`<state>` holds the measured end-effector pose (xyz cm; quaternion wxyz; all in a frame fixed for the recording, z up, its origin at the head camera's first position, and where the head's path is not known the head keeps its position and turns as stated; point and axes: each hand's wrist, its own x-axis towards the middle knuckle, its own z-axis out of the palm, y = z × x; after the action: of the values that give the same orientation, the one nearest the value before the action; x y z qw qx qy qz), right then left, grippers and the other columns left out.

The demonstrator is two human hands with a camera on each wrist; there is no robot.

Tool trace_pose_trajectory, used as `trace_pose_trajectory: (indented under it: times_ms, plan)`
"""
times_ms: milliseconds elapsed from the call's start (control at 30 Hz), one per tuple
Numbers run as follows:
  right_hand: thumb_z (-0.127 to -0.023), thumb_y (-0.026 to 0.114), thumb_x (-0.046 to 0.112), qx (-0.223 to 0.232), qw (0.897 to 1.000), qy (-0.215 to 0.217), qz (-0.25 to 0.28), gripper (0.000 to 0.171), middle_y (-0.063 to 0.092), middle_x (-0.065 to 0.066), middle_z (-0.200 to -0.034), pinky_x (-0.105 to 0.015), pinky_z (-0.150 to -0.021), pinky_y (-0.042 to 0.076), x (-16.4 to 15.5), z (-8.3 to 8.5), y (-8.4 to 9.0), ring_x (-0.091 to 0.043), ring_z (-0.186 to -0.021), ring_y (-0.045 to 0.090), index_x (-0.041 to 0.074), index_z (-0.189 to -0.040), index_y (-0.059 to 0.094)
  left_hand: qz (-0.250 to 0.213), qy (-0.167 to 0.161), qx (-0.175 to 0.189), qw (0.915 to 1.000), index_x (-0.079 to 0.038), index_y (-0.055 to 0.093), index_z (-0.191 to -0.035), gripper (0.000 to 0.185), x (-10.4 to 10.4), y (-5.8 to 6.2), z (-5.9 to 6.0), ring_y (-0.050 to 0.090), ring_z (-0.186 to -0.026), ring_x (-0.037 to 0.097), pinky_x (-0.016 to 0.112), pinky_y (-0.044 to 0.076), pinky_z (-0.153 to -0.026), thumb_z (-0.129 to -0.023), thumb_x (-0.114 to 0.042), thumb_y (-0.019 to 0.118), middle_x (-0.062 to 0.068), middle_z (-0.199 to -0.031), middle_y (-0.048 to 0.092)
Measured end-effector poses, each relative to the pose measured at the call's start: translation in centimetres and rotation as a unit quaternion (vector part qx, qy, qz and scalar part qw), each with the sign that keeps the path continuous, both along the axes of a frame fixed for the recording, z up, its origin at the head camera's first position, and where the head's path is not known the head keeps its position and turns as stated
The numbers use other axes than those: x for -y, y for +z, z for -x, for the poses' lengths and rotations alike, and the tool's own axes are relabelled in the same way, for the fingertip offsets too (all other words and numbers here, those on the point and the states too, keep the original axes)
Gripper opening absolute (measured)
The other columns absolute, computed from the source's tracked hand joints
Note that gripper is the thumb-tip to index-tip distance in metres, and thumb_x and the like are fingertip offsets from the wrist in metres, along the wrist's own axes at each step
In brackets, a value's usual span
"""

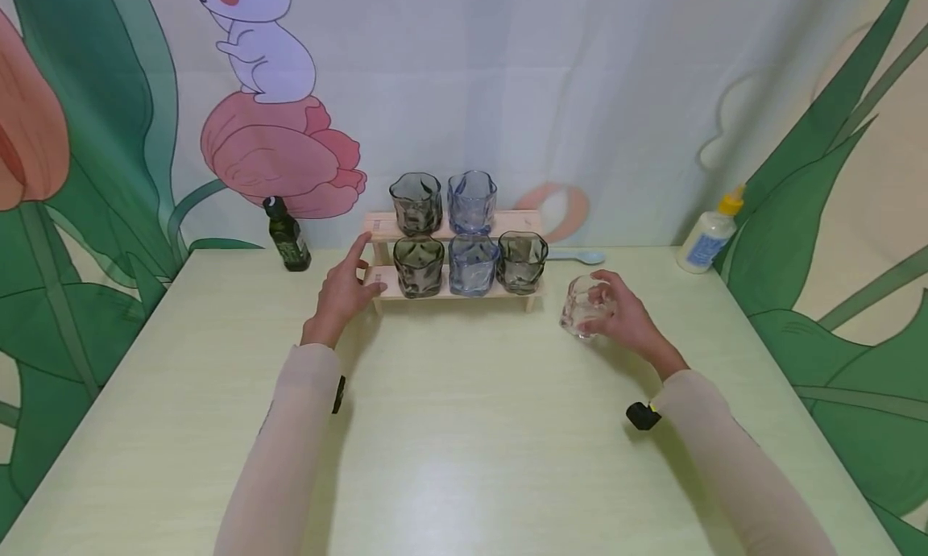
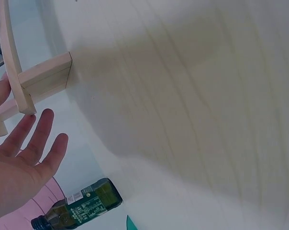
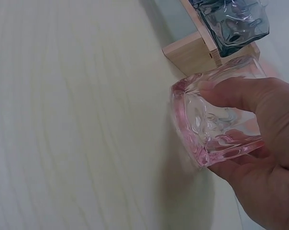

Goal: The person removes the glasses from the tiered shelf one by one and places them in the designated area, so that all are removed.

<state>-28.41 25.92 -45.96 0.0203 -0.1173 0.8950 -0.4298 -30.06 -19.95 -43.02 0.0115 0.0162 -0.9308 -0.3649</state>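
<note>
In the head view a two-tier wooden rack bears several wavy glasses. A grey glass and a blue glass stand on the upper tier. Below them are a dark greenish glass, another blue glass and a dark grey glass. My left hand touches the rack's left end, thumb at the lower tier and forefinger by the upper one; the other fingers are spread fairly straight. Right of the rack, my right hand grips a clear, pink-tinged glass, which is tilted.
A dark green bottle stands at the back left. At the back right is a white glue bottle with a yellow cap. A light blue spoon lies behind the rack's right end. A printed curtain hangs along the table's back edge.
</note>
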Motion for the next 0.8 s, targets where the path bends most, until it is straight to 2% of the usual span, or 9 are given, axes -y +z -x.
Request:
trace_pose_trajectory:
  times_ms: [133,367,533,667,800]
  plan:
    - [-0.081,0.079,0.000,0.007,1.000,0.004,0.003,0.087,0.053,-0.027,-0.135,-0.028,-0.081,0.046,0.1,0.0,-0.1,-0.040,-0.125,0.051,0.005,-0.151,0.027,0.004,-0.002,-0.008,1.0000,-0.039,0.011,-0.160,0.092,0.1,-0.1,0.0,0.061,-0.113,0.039,0.056,0.047,-0.091,-0.093,-0.015,0.071,0.020,-0.142,0.054]
    - [-0.083,0.078,0.002,0.022,1.000,-0.002,-0.012,0.089,0.049,-0.027,-0.143,-0.044,-0.089,0.046,0.3,-0.1,0.1,-0.041,-0.130,0.049,0.008,-0.154,0.024,0.005,-0.005,-0.009,0.9999,-0.038,0.012,-0.160,0.092,0.1,-0.1,0.0,0.062,-0.112,0.039,0.055,0.048,-0.089,-0.093,-0.016,0.071,0.019,-0.142,0.054]
    - [-0.082,0.080,0.006,0.028,1.000,0.012,-0.003,0.096,0.045,-0.029,-0.145,-0.053,-0.098,0.044,0.3,-0.1,0.6,-0.044,-0.134,0.044,0.009,-0.157,0.020,0.005,-0.005,-0.007,0.9999,-0.038,0.011,-0.160,0.092,0.1,0.0,0.0,0.062,-0.113,0.039,0.055,0.048,-0.088,-0.094,-0.016,0.071,0.020,-0.142,0.054]
    - [-0.082,0.083,0.013,0.050,0.998,0.023,0.019,0.103,0.036,-0.030,-0.154,-0.061,-0.110,0.034,0.2,0.2,1.4,-0.045,-0.143,0.034,0.013,-0.159,0.015,0.004,-0.007,-0.008,0.9999,-0.039,0.011,-0.160,0.092,0.2,0.0,-0.1,0.061,-0.113,0.039,0.055,0.047,-0.088,-0.094,-0.017,0.071,0.019,-0.143,0.054]
    - [-0.082,0.084,0.022,0.059,0.998,0.022,0.025,0.106,0.030,-0.027,-0.158,-0.064,-0.113,0.028,0.1,0.7,2.7,-0.043,-0.149,0.026,0.020,-0.161,0.013,0.005,-0.007,-0.008,0.9999,-0.039,0.011,-0.160,0.092,0.3,-0.1,0.0,0.062,-0.113,0.039,0.055,0.047,-0.088,-0.094,-0.017,0.071,0.019,-0.143,0.054]
